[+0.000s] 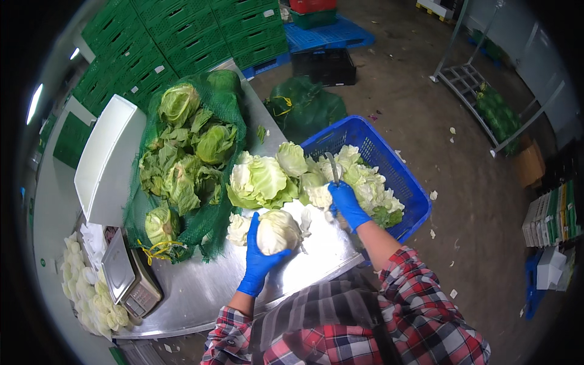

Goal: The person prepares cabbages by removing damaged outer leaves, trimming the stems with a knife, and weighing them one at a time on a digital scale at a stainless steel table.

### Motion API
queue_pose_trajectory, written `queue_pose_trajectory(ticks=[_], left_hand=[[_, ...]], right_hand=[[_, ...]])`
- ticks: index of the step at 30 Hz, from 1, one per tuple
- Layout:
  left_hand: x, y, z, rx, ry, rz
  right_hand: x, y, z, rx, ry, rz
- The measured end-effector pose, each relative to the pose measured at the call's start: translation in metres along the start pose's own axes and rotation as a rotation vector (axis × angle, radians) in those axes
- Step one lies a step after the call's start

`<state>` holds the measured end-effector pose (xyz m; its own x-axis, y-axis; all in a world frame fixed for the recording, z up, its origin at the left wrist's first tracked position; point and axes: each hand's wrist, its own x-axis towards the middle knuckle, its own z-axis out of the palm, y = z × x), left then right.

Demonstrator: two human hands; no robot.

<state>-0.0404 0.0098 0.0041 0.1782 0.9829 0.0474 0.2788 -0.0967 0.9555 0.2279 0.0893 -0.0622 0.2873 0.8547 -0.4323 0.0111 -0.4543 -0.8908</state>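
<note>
My left hand (262, 258), in a blue glove, holds a pale, trimmed head of cabbage (274, 232) on the stainless steel table (191, 292). My right hand (345, 203), also gloved, grips a knife whose curved blade (333, 165) points away from me; part of its handle is hidden by the fingers. Beside that hand lie cut leaf pieces (319, 197). Loose cabbage leaves (262, 178) are heaped beyond the held head. A green mesh sack (132, 228) with several untrimmed cabbages (214, 143) lies open to the left.
A blue plastic crate (416, 191) of leaves stands against the table's right side. At left are a weighing scale (142, 296), a white bin (109, 155) and wrapped pale heads (86, 292). Green crates (196, 41) are stacked behind. A filled mesh sack (305, 107) and black crate (324, 66) sit on the floor.
</note>
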Motion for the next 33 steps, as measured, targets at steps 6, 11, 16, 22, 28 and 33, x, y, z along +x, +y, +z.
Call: queue_pose_trajectory(ticks=[6, 11, 16, 22, 28, 33], left_hand=[[-0.018, -0.025, 0.002, -0.856, 0.015, -0.31], [-0.007, 0.013, -0.008, -0.513, -0.073, -0.232], [0.004, 0.039, -0.013, -0.156, -0.12, 0.088], [0.002, 0.037, -0.019, -0.129, -0.179, 0.127], [0.004, 0.038, -0.013, -0.18, -0.22, 0.056], [0.0, 0.039, -0.017, -0.258, -0.17, 0.057]], right_hand=[[-0.048, -0.026, -0.01, -0.284, -0.167, -0.632], [-0.095, -0.074, 0.016, -0.324, -0.43, -0.709], [-0.101, -0.09, 0.015, -0.419, -0.601, -0.671], [-0.105, -0.087, 0.014, -0.529, -0.572, -0.852], [-0.103, -0.071, 0.015, -0.591, -0.555, -0.861], [-0.043, -0.025, 0.007, -0.007, -0.174, -0.494]])
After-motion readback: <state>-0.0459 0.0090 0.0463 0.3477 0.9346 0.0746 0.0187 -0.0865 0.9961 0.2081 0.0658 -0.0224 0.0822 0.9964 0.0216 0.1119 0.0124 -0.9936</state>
